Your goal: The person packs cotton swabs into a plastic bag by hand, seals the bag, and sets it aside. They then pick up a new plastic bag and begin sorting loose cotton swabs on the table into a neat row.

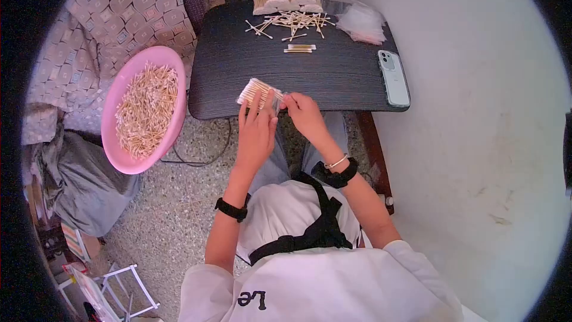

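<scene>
Head view: beyond both hands lies the dark bench; a pink basin of cotton swabs sits off beside the left hand. That hand grasps a clear packet of swabs at the bench's near edge, while the right hand pinches the packet's open end. Bagging seems underway; sealing calls for steady fingers.

Swab packet at table's near edge, loose swabs behind – phone right, basin left

A pink basin of cotton swabs sits left of the dark table; a phone lies at its right edge.
</scene>
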Motion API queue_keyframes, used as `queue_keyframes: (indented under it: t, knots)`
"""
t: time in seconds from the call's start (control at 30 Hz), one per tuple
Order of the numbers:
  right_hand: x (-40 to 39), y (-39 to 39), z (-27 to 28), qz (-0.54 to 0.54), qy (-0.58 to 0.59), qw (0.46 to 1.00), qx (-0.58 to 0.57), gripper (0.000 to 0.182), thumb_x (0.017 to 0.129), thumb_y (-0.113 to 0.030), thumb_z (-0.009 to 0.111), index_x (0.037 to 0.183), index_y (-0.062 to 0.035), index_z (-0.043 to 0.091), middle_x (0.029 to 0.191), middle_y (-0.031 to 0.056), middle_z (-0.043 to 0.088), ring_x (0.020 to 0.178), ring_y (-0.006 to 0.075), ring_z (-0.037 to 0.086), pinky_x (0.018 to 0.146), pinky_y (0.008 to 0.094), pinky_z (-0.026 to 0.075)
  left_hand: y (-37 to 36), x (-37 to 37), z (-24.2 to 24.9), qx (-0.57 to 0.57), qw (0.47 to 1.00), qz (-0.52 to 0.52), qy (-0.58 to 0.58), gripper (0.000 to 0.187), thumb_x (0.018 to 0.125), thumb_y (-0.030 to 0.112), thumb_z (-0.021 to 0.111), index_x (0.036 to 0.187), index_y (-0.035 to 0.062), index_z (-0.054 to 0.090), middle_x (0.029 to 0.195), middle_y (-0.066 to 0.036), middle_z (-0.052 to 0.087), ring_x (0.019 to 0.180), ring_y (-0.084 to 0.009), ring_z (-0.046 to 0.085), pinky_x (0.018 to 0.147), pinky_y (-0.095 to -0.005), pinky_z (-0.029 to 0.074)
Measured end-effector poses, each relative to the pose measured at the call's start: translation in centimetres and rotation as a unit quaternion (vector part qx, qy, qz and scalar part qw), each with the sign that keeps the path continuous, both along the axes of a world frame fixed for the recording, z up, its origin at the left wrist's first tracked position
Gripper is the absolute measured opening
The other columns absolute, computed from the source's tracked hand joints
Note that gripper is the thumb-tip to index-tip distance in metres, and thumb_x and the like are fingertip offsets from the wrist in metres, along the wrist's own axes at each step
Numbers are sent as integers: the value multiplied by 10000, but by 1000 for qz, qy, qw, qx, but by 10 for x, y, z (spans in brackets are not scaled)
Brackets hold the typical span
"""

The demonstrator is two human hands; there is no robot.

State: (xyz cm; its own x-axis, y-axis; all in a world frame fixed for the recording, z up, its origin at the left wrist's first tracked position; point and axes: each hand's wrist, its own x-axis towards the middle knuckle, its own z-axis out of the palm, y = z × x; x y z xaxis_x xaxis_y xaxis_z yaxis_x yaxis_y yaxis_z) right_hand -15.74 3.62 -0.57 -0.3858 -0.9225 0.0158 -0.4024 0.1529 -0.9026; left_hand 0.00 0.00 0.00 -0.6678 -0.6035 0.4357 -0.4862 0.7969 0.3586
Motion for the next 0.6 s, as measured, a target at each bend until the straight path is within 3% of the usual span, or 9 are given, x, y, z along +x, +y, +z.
queue_keyframes:
  t: [0.07,0.17,0.27,0.37,0.47,0.6]
  knots:
    - [1,0,2,-5,16,1000,-8,324,951,-270,492,828,-7,637,704,133,626,623,220,597,620,355,464,0,1,7,6,1000,-5,0,309,936,238,535,1151,15,531,1380,-116,484,1332,-328,368,1115,-510,221]
    - [0,-6,-6,-11,49,998,-25,331,949,-261,483,815,2,633,708,137,623,644,242,603,634,362,462,-8,2,27,55,997,-19,42,308,939,221,519,1165,11,534,1332,-123,527,1296,-324,417,1104,-500,245]
    - [-5,-11,1,17,32,999,28,332,947,-248,472,798,2,633,738,148,637,694,278,618,665,373,464,-21,-7,26,48,994,0,99,352,933,207,520,1226,12,528,1306,-126,549,1281,-307,447,1106,-485,257]
    - [-7,-14,-3,25,43,999,3,326,941,-237,469,788,-1,634,737,162,638,710,308,620,679,383,464,-31,-14,15,14,997,-6,81,375,924,195,528,1250,10,535,1314,-130,545,1275,-289,461,1110,-472,260]
    - [-9,-16,3,51,38,998,23,352,929,-250,436,763,-27,652,812,206,653,795,411,621,722,497,476,-34,-14,3,-32,999,-6,25,361,926,183,520,1241,11,554,1338,-129,530,1294,-282,446,1117,-472,250]
    - [-14,-21,11,73,54,993,69,340,917,-254,456,766,-34,666,826,207,662,802,411,630,735,495,486,-34,-12,-1,-34,999,-13,28,355,927,157,505,1250,22,559,1359,-114,517,1304,-272,437,1118,-473,246]
